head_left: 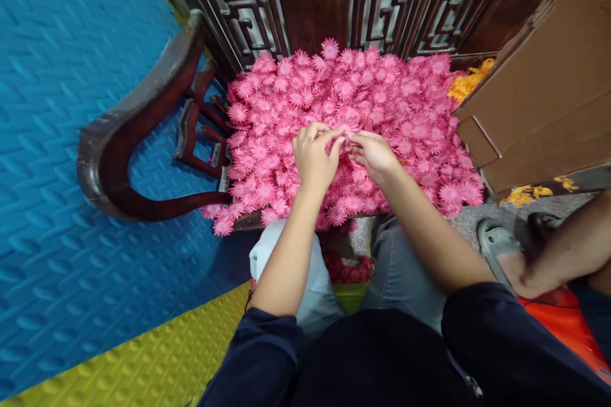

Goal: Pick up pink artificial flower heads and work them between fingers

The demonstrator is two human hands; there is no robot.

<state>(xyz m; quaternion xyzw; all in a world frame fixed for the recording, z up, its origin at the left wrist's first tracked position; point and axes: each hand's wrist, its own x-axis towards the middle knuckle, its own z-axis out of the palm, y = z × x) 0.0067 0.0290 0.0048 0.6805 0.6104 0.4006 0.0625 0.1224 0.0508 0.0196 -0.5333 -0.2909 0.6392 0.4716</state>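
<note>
A big heap of pink artificial flowers [382, 95] covers the seat of a dark carved wooden chair [128, 140]. My left hand [314, 156] and my right hand [372, 152] meet over the middle of the heap, fingertips pinched together on one pink flower [347, 131]. Both wrists rest just above the flowers. My knees in grey trousers sit below the chair's front edge.
A brown cardboard box [544, 89] stands at the right with orange flowers [470, 79] behind it. Another person's foot in a sandal [499, 248] and leg are at the lower right. Blue and yellow foam mats [57, 203] cover the floor to the left.
</note>
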